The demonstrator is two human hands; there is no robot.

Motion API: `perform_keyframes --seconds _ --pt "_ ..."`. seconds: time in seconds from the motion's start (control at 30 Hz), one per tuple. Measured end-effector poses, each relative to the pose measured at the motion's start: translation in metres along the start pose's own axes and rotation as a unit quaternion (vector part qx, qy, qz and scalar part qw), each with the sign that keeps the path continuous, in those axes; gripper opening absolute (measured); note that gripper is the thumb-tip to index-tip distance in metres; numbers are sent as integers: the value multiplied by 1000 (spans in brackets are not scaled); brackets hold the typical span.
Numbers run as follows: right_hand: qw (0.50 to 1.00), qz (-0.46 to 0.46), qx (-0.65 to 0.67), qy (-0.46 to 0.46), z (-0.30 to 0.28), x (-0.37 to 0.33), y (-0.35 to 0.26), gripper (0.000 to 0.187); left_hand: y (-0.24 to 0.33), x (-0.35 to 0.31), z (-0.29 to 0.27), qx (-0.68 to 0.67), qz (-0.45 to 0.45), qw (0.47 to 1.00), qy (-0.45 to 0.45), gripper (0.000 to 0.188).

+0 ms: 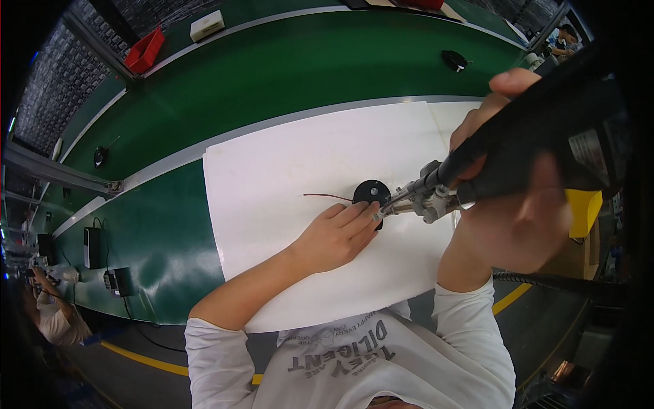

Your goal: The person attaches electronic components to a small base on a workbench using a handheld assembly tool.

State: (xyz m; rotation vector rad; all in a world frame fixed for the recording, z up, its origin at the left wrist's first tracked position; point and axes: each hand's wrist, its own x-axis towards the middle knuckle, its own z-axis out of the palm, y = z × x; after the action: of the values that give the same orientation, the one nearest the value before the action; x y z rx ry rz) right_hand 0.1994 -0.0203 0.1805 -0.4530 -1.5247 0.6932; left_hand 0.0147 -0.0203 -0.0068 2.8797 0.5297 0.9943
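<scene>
A small black round blower-like part [368, 191] lies on a white sheet [272, 163]. A thin dark-red wire [320, 195] runs from it to the left. My left hand [338, 236] is closed on the part's near side, its fingers partly covering it. From the right, my right hand [480, 123] grips a large black power screwdriver [531, 129], wrapped round its body; the hand's lower portion is blurred. The tool's metal nose [415, 196] slants down to the part, its tip beside my left fingertips. Whether the tip touches the part, I cannot tell.
Behind the sheet runs a green bench [306, 65] holding a black mouse-shaped object [454, 61]. Farther back sit a red bin [144, 50] and a white box [207, 26]. Black adapters [92, 247] with cables lie left. Another person [58, 317] is at lower left.
</scene>
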Motion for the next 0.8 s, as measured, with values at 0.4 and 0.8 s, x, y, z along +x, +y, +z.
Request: perform_keyframes --seconds 0.4,0.8 --pt "952 22 -172 253 31 -8 10 25 5 1 -1 8 -15 1000 20 23" --pt "940 -56 -174 288 -16 -8 -14 42 -7 2 -4 -94 28 995 17 30"
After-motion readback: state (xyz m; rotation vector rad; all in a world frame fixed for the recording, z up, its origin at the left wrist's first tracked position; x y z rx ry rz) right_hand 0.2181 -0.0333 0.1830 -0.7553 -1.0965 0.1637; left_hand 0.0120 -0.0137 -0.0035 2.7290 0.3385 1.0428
